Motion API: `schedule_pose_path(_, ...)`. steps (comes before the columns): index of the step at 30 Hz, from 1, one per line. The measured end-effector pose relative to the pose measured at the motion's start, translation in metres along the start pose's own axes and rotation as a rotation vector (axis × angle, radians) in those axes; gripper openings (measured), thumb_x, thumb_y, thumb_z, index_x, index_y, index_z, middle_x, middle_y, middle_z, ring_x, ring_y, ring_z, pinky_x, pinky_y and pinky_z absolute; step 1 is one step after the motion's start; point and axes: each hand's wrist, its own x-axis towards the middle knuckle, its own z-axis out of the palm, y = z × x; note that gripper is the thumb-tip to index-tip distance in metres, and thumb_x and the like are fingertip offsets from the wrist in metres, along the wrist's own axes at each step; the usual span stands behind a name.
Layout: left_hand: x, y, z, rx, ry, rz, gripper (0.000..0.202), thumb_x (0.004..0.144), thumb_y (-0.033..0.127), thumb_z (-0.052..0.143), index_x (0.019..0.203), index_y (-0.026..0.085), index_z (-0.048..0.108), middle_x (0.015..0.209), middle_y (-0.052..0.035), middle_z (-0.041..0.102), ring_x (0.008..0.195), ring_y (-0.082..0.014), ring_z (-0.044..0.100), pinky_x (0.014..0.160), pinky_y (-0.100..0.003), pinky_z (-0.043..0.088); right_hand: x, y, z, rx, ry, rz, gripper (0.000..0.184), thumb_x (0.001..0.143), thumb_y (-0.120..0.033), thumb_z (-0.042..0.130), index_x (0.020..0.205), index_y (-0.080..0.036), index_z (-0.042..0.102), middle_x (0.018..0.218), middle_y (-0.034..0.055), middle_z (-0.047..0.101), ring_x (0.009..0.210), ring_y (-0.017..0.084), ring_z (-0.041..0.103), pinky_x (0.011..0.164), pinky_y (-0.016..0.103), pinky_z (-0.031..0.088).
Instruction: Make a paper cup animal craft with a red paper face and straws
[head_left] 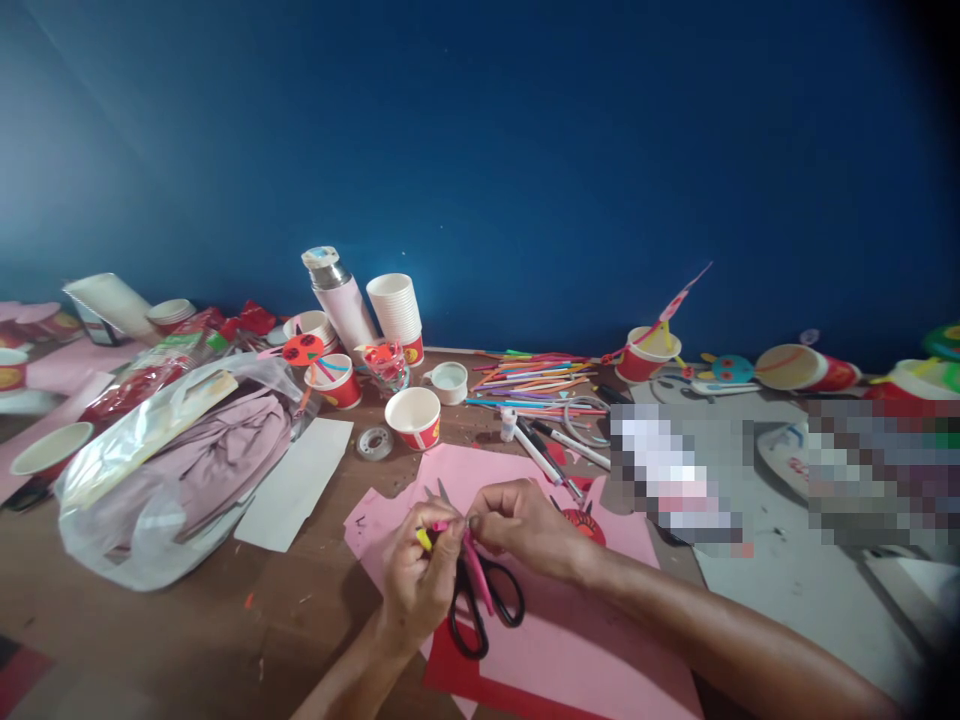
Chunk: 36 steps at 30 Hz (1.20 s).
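Left hand [420,585]: I am seeing it curling closed, fingers pinching a pink strip [478,575], with a yellow bit [424,540] showing at the fingertips.
Right hand [517,525]: closing thumb and fingertips on the strip's upper end and meeting the left hand, I judge so that the small piece is being steadied from both sides.
Scissors [480,605]: black handles are showing just under the hands and the blades are poking out beyond the left hand. I cannot tell whether they are held or lying.
Pink sheet [570,640]: lying flat beneath both hands, apparently serving as a work surface, over a red sheet [457,680].
Paper cup [413,415]: standing upright just beyond the sheet, near a tape roll [373,442].
Plastic bag [150,470]: slumping at the left, well apart from the hands, holding mauve cloth.
Straws [532,380]: lying fanned farther back, seemingly being kept within reach.
Cup stack [397,315] and flask [341,295]: standing together near the blue wall [525,150].
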Motion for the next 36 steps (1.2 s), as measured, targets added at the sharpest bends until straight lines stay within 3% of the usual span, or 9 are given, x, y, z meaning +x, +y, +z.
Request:
schedule_pose_path(6, 0.004, -0.002, 0.001, -0.059, 0.008, 0.091, 0.01, 0.084, 0.013, 0.047, 0.076, 0.018, 0.05, 0.066, 0.0016, 0.052, 0.061, -0.0102, 0.053, 0.058, -0.021, 0.044, -0.001, -0.006, -0.01, 0.019, -0.1, -0.016, 0.019, 0.076, -0.025, 0.052, 0.061, -0.013, 0.055, 0.054, -0.003, 0.051, 0.05, 0.006, 0.042, 0.048, 0.018, 0.033)
schedule_pose_path(11, 0.005, 0.003, 0.001, 0.082, -0.027, 0.184, 0.011, 0.082, 0.01, 0.048, 0.075, 0.019, 0.049, 0.064, 0.0017, 0.053, 0.059, -0.0097, 0.054, 0.054, -0.019, 0.043, 0.0, -0.003, -0.014, -0.001, -0.146, 0.007, 0.011, 0.07, -0.017, 0.053, 0.062, -0.013, 0.058, 0.055, -0.0025, 0.054, 0.051, 0.007, 0.046, 0.05, 0.018, 0.035)
schedule_pose_path(16, 0.007, 0.006, 0.0, 0.183, -0.068, 0.278, 0.013, 0.082, 0.01, 0.047, 0.073, 0.019, 0.046, 0.06, 0.0027, 0.051, 0.051, -0.0088, 0.052, 0.05, -0.019, 0.042, 0.005, -0.002, -0.019, 0.039, -0.271, 0.066, 0.013, 0.069, -0.019, 0.054, 0.058, -0.012, 0.059, 0.053, -0.0031, 0.052, 0.049, 0.006, 0.042, 0.05, 0.018, 0.033)
schedule_pose_path(19, 0.006, 0.004, 0.0, 0.215, -0.092, 0.321, 0.013, 0.081, 0.009, 0.047, 0.074, 0.02, 0.045, 0.061, 0.0012, 0.054, 0.054, -0.0106, 0.055, 0.052, -0.02, 0.043, 0.006, 0.0, -0.017, 0.043, -0.249, 0.064, 0.011, 0.067, -0.017, 0.054, 0.057, -0.012, 0.058, 0.052, -0.0042, 0.052, 0.049, 0.005, 0.042, 0.048, 0.017, 0.031)
schedule_pose_path(23, 0.005, 0.002, -0.001, 0.302, -0.061, 0.305, 0.014, 0.08, 0.007, 0.048, 0.076, 0.021, 0.048, 0.063, 0.0007, 0.057, 0.055, -0.0108, 0.055, 0.053, -0.02, 0.043, 0.005, 0.001, -0.008, 0.096, -0.14, 0.065, 0.012, 0.067, -0.016, 0.053, 0.056, -0.013, 0.054, 0.049, -0.006, 0.047, 0.045, 0.005, 0.038, 0.045, 0.017, 0.028)
schedule_pose_path(28, 0.007, 0.001, -0.005, 0.262, 0.047, 0.24, 0.013, 0.079, 0.008, 0.05, 0.076, 0.021, 0.047, 0.066, 0.0017, 0.058, 0.058, -0.0097, 0.056, 0.054, -0.018, 0.043, 0.003, -0.002, -0.004, 0.273, -0.2, 0.031, 0.016, 0.072, -0.024, 0.057, 0.062, -0.012, 0.059, 0.053, -0.0039, 0.052, 0.047, 0.005, 0.042, 0.047, 0.018, 0.03)
schedule_pose_path(36, 0.007, 0.003, -0.006, 0.27, 0.014, 0.205, 0.01, 0.08, 0.012, 0.051, 0.074, 0.02, 0.05, 0.063, 0.0025, 0.057, 0.054, -0.0094, 0.055, 0.052, -0.018, 0.042, 0.006, 0.0, -0.007, 0.214, -0.168, 0.06, 0.008, 0.066, -0.019, 0.06, 0.063, -0.011, 0.062, 0.056, -0.0026, 0.057, 0.049, 0.006, 0.045, 0.049, 0.018, 0.033)
